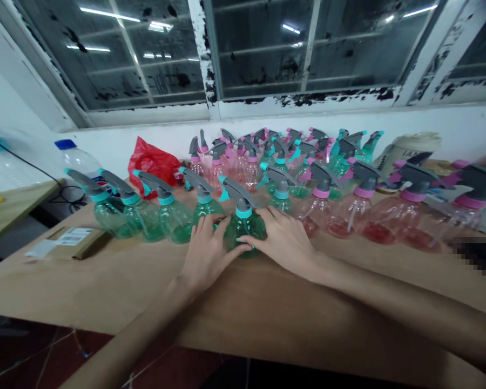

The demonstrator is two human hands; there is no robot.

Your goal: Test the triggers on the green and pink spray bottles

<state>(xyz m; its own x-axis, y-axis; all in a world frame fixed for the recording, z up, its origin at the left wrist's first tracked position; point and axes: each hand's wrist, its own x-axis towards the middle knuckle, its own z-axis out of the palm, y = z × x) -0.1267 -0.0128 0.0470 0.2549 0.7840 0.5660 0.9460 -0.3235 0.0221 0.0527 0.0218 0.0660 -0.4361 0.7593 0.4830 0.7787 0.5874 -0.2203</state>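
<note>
Both of my hands close around one green spray bottle (247, 232) with a turquoise collar and a grey trigger head, upright on the table. My left hand (210, 246) grips its left side, thumb across the front. From the right, my right hand (285, 237) clasps the same bottle, its thumb meeting the other near the front. A row of green spray bottles (180, 224) stands to the left. Just behind my right hand is another green spray bottle (282, 202). Pink spray bottles (346, 216) continue the row to the right.
Behind the row stand several more pink and green spray bottles (253, 170). A red plastic bag (152, 165) and a clear bottle with a blue cap (75, 156) are at back left. A cardboard packet (75, 242) lies on the wooden table (125, 286). Windows rise behind.
</note>
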